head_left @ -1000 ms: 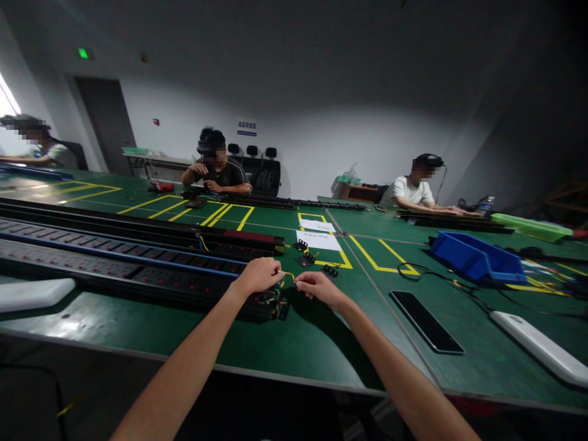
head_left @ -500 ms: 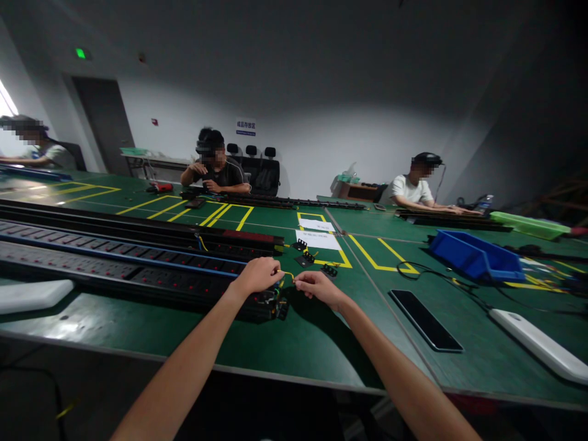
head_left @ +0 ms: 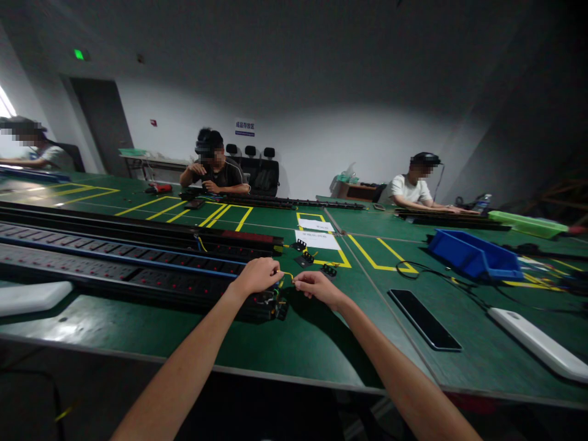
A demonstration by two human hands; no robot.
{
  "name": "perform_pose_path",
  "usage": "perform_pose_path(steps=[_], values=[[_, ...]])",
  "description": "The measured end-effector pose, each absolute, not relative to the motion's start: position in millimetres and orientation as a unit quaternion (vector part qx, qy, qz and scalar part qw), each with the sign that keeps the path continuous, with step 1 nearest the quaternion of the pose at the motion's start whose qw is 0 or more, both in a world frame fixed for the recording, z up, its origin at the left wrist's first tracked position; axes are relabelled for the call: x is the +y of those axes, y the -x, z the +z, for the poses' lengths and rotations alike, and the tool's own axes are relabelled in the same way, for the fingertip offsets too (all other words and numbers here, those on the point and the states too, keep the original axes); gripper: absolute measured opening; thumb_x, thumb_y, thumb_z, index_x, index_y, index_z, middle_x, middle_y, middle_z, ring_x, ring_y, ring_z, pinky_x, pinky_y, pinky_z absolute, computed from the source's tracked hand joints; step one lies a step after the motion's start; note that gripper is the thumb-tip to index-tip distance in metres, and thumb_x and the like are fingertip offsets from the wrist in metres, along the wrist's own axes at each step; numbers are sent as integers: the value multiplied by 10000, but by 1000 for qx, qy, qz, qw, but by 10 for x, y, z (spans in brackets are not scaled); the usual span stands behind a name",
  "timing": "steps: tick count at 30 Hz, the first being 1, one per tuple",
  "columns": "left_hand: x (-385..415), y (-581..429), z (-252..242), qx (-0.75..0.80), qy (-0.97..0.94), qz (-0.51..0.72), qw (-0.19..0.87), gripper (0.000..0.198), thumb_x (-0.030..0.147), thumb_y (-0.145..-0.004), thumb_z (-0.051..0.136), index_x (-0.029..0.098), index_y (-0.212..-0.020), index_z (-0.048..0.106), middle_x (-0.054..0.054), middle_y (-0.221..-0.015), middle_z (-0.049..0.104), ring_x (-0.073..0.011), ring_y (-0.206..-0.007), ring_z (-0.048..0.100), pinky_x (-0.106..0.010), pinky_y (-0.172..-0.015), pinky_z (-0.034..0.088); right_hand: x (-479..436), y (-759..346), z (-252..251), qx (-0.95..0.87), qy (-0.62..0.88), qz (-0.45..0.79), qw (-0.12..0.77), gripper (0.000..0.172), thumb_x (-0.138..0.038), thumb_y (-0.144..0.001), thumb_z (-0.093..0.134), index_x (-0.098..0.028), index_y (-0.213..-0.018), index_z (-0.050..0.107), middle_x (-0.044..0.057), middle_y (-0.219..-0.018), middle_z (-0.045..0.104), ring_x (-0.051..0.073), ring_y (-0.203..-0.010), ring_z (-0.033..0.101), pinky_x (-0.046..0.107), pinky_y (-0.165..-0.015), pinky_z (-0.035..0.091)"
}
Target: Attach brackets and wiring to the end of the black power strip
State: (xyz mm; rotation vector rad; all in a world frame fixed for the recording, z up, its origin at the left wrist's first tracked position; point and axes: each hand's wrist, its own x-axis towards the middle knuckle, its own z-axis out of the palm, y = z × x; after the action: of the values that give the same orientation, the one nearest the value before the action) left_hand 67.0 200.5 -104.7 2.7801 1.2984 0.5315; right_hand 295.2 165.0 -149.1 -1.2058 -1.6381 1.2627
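Observation:
A thin yellow wire [head_left: 289,274] runs between my two hands at the end of a long black power strip [head_left: 174,283]. My left hand [head_left: 257,275] is closed on the wire above the strip's end, where more wires and a small black end piece [head_left: 282,310] show. Just to the right, my right hand [head_left: 319,288] pinches the wire's free end between thumb and fingers; any small part at its tip is too small to make out. Several black brackets [head_left: 304,260] with yellow wires lie beyond my hands on the green table [head_left: 321,343].
A phone [head_left: 425,320] and a white power bank-like block [head_left: 537,343] lie to the right, near black cables. Farther back stands a blue bin [head_left: 473,254]. Paper sheets [head_left: 316,239] lie ahead. Another white block [head_left: 34,298] sits at left. Several people work across the table.
Both hands keep their hold on the yellow wire in nearly the same position. The view has shifted very slightly.

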Motion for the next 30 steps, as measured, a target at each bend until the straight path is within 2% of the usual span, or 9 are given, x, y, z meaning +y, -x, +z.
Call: perform_pose_path(steps=[30], values=[[2008, -668, -1047, 414, -893, 175, 17, 266, 383, -933, 540, 197, -790, 665, -58, -845, 703, -193, -783, 664, -263, -671, 441, 1666, -2965, -1507, -642, 465, 489, 364, 468, -573, -688, 789, -162, -896, 709, 7, -752, 650, 92, -560, 487, 237, -531, 388]])
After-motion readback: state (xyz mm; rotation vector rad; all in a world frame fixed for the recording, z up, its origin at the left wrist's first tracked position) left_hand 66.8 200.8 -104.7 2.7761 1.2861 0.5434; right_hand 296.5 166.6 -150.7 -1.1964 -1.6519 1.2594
